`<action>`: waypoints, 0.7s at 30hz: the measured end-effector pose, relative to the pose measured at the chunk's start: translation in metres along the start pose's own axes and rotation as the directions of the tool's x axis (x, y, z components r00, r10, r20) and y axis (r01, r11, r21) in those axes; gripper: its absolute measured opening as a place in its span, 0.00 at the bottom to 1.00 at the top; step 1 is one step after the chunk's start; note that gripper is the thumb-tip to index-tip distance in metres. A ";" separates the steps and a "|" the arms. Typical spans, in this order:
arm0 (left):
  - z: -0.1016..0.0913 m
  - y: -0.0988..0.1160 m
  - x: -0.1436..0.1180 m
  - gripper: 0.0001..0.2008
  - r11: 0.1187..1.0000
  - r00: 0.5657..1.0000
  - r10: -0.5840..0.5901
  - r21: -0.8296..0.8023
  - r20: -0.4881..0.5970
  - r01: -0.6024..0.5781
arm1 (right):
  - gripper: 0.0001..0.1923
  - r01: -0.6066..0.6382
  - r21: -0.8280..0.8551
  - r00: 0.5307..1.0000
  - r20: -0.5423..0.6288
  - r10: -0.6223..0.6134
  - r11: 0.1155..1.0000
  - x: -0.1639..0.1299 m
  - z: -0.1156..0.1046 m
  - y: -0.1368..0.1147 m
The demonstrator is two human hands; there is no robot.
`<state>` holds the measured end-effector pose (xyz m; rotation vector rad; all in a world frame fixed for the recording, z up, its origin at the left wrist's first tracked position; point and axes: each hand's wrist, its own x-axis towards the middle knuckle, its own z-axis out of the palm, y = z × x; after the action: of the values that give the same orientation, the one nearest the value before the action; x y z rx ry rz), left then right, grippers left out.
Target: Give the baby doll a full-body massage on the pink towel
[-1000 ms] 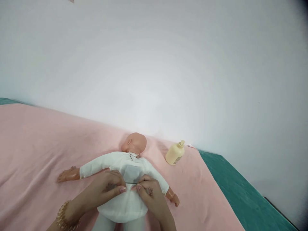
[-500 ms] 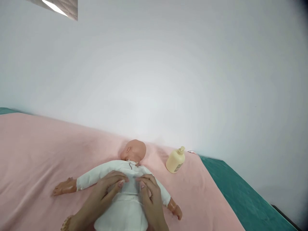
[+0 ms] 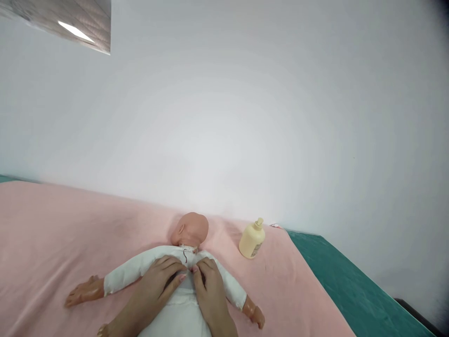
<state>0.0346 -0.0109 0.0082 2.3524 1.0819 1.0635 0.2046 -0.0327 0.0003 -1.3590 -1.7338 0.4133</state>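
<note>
A doll [image 3: 184, 271] with a white cloth body and a bald plastic head [image 3: 192, 229] lies on its front, the back of its head towards me and its arms spread out. My left hand [image 3: 162, 281] rests on the left of its upper back, fingers laid along the cloth and the thumb apart from them. On the right side of the back lies my right hand [image 3: 209, 285], fingers bent a little, its thumb pointing up the back. The fingertips of both hands nearly meet at the middle, below a dark thread at the neck. Neither hand holds anything that I can see.
A pale yellow pump bottle [image 3: 251, 240] stands right of the doll's head. Pink cloth [image 3: 87, 220] covers a green surface [image 3: 336, 276] that shows at the right. A white wall [image 3: 224, 117] rises behind, with a quilted-looking panel [image 3: 80, 18] at top left.
Both hands have come closer together, their fingertips moving inward to the middle of the doll's back. The whole view has shifted slightly, so the doll and bottle appear a little lower and further left.
</note>
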 end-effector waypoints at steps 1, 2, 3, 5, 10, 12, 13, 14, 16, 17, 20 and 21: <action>0.002 -0.003 -0.001 0.12 1.000 1.000 0.013 0.014 -0.026 -0.013 | 0.12 0.022 0.024 1.000 -0.014 -0.022 0.999 -0.001 0.000 -0.001; 0.004 -0.006 -0.002 0.12 0.999 0.998 0.022 0.029 -0.052 -0.021 | 0.12 0.047 0.051 0.999 -0.022 -0.046 0.998 -0.002 0.000 -0.001; 0.007 -0.009 -0.003 0.12 0.999 0.997 0.025 0.045 -0.072 -0.022 | 0.11 0.071 0.078 0.997 -0.024 -0.069 0.994 -0.002 -0.001 -0.002; 0.010 -0.014 -0.005 0.13 0.997 0.996 0.013 0.074 -0.092 -0.006 | 0.10 0.097 0.113 0.995 -0.019 -0.095 0.989 -0.004 -0.001 -0.002; 0.011 -0.014 -0.002 0.15 0.994 1.000 -0.030 0.108 0.005 0.029 | 0.10 0.048 0.091 0.999 0.015 -0.050 0.995 -0.001 0.003 0.002; 0.010 -0.012 -0.001 0.14 0.993 0.999 -0.032 0.115 0.029 0.029 | 0.10 0.033 0.067 0.999 0.023 -0.035 0.997 -0.001 0.005 0.004; 0.010 -0.011 0.000 0.14 0.993 0.999 -0.028 0.117 0.029 0.024 | 0.10 0.031 0.060 0.999 0.026 -0.032 0.998 -0.001 0.006 0.005; 0.010 -0.010 -0.001 0.14 0.993 1.000 -0.020 0.120 0.020 0.017 | 0.11 0.032 0.059 0.999 0.027 -0.034 0.998 -0.002 0.006 0.005; 0.011 -0.011 -0.002 0.13 0.991 1.000 0.003 0.132 -0.023 0.000 | 0.11 0.049 0.075 0.999 0.020 -0.051 0.996 -0.003 0.005 0.005; 0.012 -0.012 -0.003 0.14 0.989 0.998 0.017 0.145 -0.055 -0.009 | 0.10 0.059 0.088 0.998 0.011 -0.061 0.994 -0.005 0.005 0.004; 0.015 -0.016 -0.005 0.15 0.981 0.989 0.054 0.190 -0.137 -0.027 | 0.11 0.072 0.112 0.997 -0.002 -0.072 0.991 -0.007 0.003 0.003; 0.016 -0.016 -0.005 0.16 0.979 0.988 0.057 0.200 -0.144 -0.028 | 0.11 0.066 0.109 0.998 0.007 -0.068 0.992 -0.007 0.003 0.003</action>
<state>0.0362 -0.0044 -0.0142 2.4922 1.2481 1.2148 0.2044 -0.0369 -0.0062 -1.2198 -1.7350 0.4712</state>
